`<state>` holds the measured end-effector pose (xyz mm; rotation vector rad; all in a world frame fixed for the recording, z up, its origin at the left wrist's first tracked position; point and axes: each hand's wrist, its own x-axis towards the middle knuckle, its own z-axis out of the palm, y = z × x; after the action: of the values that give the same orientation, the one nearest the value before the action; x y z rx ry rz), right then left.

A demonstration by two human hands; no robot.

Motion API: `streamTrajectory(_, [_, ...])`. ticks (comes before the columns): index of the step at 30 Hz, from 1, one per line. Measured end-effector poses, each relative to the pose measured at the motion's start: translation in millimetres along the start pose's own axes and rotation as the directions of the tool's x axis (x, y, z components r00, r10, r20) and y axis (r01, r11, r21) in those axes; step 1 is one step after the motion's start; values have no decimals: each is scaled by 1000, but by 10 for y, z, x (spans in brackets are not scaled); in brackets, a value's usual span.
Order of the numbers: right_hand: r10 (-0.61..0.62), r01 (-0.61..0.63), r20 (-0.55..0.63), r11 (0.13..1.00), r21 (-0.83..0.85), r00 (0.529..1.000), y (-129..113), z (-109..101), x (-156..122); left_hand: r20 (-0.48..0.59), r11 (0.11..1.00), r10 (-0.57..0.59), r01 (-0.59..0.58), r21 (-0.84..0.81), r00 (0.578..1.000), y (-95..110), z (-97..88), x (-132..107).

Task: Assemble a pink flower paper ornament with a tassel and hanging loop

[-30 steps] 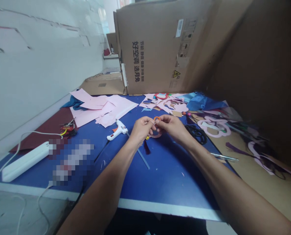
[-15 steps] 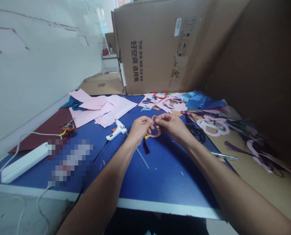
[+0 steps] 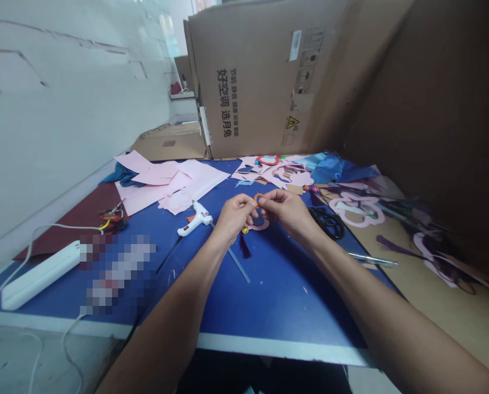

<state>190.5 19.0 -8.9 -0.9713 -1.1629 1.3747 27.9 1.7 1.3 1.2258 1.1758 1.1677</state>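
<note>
Above the middle of the blue table, both hands pinch a small orange ring (image 3: 259,196) between their fingertips. My left hand (image 3: 235,216) closes on the ring's left side, and my right hand (image 3: 287,210) grips it from the right. Under the fingers shows part of a pink scalloped paper frame (image 3: 264,225); whether it is joined to the ring I cannot tell. A yellow bell (image 3: 245,231) and a dark purple tassel (image 3: 245,247) hang or lie just below my left fingers. To the left lies a white hot glue gun (image 3: 196,218), with a translucent glue stick (image 3: 239,266) nearer me.
Pink paper sheets (image 3: 162,178) and cut scraps (image 3: 285,174) cover the table's far side. Scissors (image 3: 113,212) and a white power strip (image 3: 42,276) sit left. A coiled black cord (image 3: 328,223) and pink flower frames (image 3: 357,209) lie right. Large cardboard (image 3: 260,82) stands behind.
The fingers have shifted very slightly on the orange ring, and a little more of it shows between the hands. The camera view has moved a touch; the other things lie as before.
</note>
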Motion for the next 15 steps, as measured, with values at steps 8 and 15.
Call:
streamTrajectory(8, [1,-1,-23,1000,-4,1000,-2,42,-17,-43,988,61,-55,142,997,-12,-14,0])
streamTrajectory(15, [-9,9,-32,1000,-11,999,-30,72,-33,-51,987,52,-44,156,997,-27,-17,5])
